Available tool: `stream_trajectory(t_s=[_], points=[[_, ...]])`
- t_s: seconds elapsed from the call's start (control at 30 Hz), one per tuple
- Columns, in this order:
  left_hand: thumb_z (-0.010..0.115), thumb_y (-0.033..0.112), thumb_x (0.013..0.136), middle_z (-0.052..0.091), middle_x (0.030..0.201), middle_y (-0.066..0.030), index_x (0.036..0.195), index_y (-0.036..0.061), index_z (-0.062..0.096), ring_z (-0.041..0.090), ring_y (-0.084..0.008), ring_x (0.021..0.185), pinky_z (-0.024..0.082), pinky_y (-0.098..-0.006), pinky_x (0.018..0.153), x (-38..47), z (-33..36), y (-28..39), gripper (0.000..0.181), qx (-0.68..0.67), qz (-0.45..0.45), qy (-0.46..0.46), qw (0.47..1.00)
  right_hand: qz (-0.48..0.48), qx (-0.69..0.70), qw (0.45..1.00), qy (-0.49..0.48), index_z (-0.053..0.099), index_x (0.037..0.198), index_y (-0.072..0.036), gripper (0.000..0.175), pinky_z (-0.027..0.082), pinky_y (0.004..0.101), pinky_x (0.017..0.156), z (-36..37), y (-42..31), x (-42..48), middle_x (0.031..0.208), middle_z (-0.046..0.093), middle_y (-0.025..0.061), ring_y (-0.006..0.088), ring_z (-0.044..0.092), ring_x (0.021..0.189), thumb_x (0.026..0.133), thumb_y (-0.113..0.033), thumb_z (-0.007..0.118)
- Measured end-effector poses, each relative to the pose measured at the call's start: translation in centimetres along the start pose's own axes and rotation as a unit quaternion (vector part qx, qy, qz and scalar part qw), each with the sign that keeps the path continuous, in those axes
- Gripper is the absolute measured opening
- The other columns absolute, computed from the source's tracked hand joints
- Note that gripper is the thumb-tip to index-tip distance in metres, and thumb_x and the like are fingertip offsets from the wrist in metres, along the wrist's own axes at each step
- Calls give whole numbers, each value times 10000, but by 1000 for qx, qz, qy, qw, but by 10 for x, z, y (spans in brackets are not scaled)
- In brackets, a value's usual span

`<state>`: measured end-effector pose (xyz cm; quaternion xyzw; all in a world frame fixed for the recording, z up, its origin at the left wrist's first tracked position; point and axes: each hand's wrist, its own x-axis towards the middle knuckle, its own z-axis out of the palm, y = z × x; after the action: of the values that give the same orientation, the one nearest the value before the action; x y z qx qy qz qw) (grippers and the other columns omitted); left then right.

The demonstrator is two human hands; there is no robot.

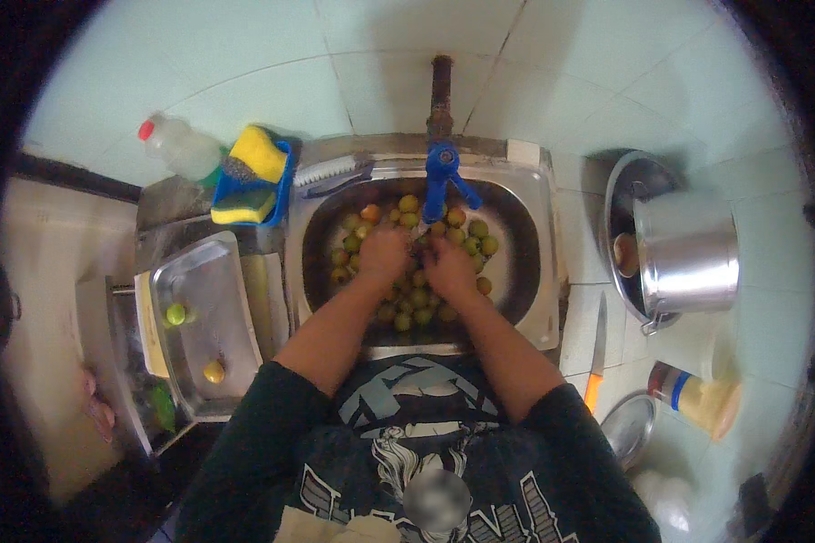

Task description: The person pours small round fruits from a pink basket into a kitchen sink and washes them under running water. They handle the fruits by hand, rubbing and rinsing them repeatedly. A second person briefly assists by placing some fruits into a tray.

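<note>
A stainless steel sink (523, 271) before me holds many small round green and yellowish fruits (418, 297), a few with an orange tint. Both my hands are down among them, below the blue plastic tap (440, 173). My left hand (384, 250) is slightly blurred, its fingers curled inward toward the middle of the pile. Close by on its right, my right hand (449, 266) has its fingertips bent down near the tap's outlet. Fingers and fruit overlap there, so whether either hand grips a fruit is hidden.
Left of the sink are a scrubbing brush (333, 171), a blue tray (285, 197) of sponges, a plastic bottle (183, 146) and a metal tray (207, 326) with two fruits. To the right lie an orange-handled knife (598, 353), a large metal pot (686, 251) and a metal lid (630, 427).
</note>
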<state>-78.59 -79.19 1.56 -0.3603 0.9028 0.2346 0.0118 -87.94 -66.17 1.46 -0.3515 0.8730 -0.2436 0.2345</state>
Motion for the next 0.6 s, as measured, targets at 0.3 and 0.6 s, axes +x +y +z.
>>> stream_trajectory(t_s=[0.3, 0.6], points=[[685, 143, 829, 681, 982, -200, 936, 38, 694, 659, -398, 953, 532, -519, 832, 4, 4, -11, 150, -98, -3, 65, 993, 59, -107, 992, -8, 685, 1185, -87, 339, 585, 504, 804, 2, -42, 29, 1096, 695, 197, 395, 704, 971, 919, -293, 642], [706, 160, 841, 710, 973, -183, 1003, 54, 696, 684, -386, 947, 543, -498, 856, 15, 13, -18, 194, -166, -31, 40, 985, -9, -94, 994, 50, 683, 1122, -34, 321, 588, 514, 789, 30, -10, 40, 995, 717, 204, 390, 722, 880, 871, -233, 663]])
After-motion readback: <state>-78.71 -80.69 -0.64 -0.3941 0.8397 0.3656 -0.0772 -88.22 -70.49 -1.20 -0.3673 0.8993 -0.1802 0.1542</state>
